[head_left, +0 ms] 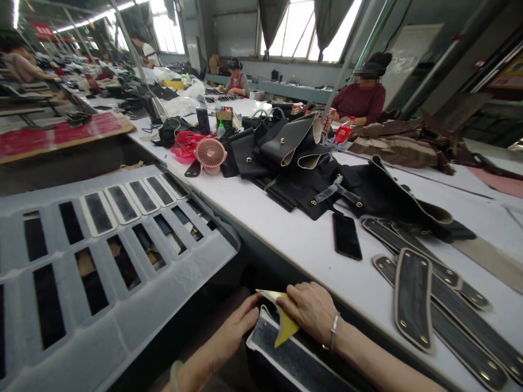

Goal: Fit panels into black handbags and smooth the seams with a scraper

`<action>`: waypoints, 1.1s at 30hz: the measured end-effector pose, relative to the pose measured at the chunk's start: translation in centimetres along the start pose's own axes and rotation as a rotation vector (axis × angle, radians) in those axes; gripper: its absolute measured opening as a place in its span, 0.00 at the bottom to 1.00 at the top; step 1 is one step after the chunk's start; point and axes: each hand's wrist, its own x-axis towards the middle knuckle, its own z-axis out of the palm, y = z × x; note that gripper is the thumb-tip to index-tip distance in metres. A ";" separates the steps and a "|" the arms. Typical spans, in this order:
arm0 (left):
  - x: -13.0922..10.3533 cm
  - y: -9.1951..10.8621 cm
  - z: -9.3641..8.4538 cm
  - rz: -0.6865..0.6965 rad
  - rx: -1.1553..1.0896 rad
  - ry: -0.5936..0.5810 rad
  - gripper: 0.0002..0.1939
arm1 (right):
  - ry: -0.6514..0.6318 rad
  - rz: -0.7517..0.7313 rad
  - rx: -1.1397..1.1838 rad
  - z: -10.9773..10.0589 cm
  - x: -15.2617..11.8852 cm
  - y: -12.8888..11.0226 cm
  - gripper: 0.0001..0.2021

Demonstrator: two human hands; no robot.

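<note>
At the table's near edge, my right hand [311, 311] is closed on a curved yellow sheet [287, 326] with a pale underside. The sheet is bent over the end of a black panel with a white border [292, 353], which runs down toward the bottom of the view. My left hand [232, 331] holds that panel's left end, fingertips close to the sheet's upper corner. Part of the panel is hidden under my right forearm. Beneath it is something dark that I cannot make out.
Black leather strips with metal studs [414, 299] lie at right, by a phone [346, 236]. Behind are black bag pieces [286, 147] and a pink fan [210, 155]. At left, a grey slotted sheet [155, 305] carries white-bordered panels [122, 204]. Co-workers sit farther back.
</note>
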 end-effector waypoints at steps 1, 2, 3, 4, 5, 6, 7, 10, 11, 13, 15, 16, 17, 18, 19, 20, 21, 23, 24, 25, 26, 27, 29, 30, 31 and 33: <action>0.0 -0.4 0.1 -0.005 -0.033 0.029 0.32 | -0.003 -0.025 -0.001 -0.1 0.7 -0.1 0.18; 0.1 -0.7 0.1 -0.003 -0.067 0.050 0.36 | -0.009 -0.053 -0.002 -0.1 1.4 -0.1 0.19; 0.2 -1.0 0.3 0.007 -0.106 0.065 0.40 | -0.015 -0.084 -0.003 -0.2 2.0 0.0 0.19; 0.3 -1.3 0.4 0.027 -0.153 0.077 0.44 | -0.022 -0.117 -0.003 -0.2 2.5 0.0 0.19; 0.4 -1.5 0.5 0.055 -0.199 0.086 0.47 | -0.030 -0.152 -0.002 -0.2 3.0 0.1 0.20; 0.5 -1.6 0.7 0.087 -0.234 0.093 0.50 | -0.037 -0.188 0.000 -0.2 3.5 0.2 0.20; 0.5 -1.8 0.8 0.116 -0.257 0.106 0.51 | -0.043 -0.220 0.002 -0.3 3.9 0.3 0.20; 0.4 -1.9 1.0 0.136 -0.250 0.165 0.50 | -0.049 -0.299 0.009 -0.4 4.8 0.4 0.21; 0.3 -2.0 1.0 0.126 -0.235 0.190 0.49 | -0.042 -0.327 0.009 -0.5 5.1 0.4 0.21; 0.1 -2.1 1.1 0.115 -0.195 0.236 0.47 | -0.022 -0.388 0.005 -0.6 5.7 0.4 0.21; -0.1 -2.2 1.2 0.131 -0.160 0.277 0.44 | -0.006 -0.455 0.000 -0.8 6.4 0.3 0.21; -0.2 -2.2 1.3 0.143 -0.141 0.299 0.42 | -0.005 -0.488 -0.002 -0.8 6.7 0.3 0.21; -0.3 -2.2 1.4 0.146 -0.123 0.318 0.40 | -0.006 -0.522 -0.002 -0.9 7.0 0.4 0.21; -0.4 -2.1 1.4 0.139 -0.105 0.331 0.38 | -0.009 -0.557 0.000 -0.9 7.2 0.4 0.21; -0.5 -2.0 1.5 0.130 -0.082 0.339 0.35 | -0.010 -0.590 0.003 -1.0 7.5 0.5 0.21; -0.6 -1.9 1.5 0.122 -0.053 0.344 0.32 | -0.007 -0.620 0.005 -1.0 7.7 0.6 0.22; -0.7 -1.8 1.5 0.118 -0.018 0.349 0.30 | -0.004 -0.647 0.006 -1.0 7.9 0.7 0.22; -0.9 -1.5 1.5 0.117 0.059 0.360 0.27 | 0.006 -0.695 0.007 -1.0 8.1 0.8 0.22; -1.0 -1.4 1.4 0.119 0.101 0.369 0.26 | 0.013 -0.715 0.008 -0.9 8.2 0.9 0.22; -1.0 -1.3 1.4 0.115 0.139 0.376 0.25 | 0.021 -0.732 0.010 -0.9 8.2 1.0 0.22; -1.0 -1.2 1.3 0.109 0.176 0.379 0.25 | 0.031 -0.746 0.015 -0.9 8.3 1.0 0.23; -1.0 -1.1 1.3 0.107 0.209 0.381 0.24 | 0.041 -0.757 0.023 -0.8 8.3 1.1 0.23; -1.1 -0.8 1.4 0.115 0.263 0.378 0.22 | 0.066 -0.776 0.042 -0.7 8.3 1.1 0.24; -1.1 -0.7 1.4 0.121 0.282 0.377 0.22 | 0.076 -0.787 0.051 -0.7 8.3 1.2 0.24; -1.1 -0.6 1.5 0.128 0.300 0.375 0.21 | 0.085 -0.796 0.054 -0.6 8.2 1.2 0.24; -1.2 -0.4 1.6 0.143 0.329 0.369 0.20 | 0.097 -0.814 0.052 -0.5 8.2 1.3 0.24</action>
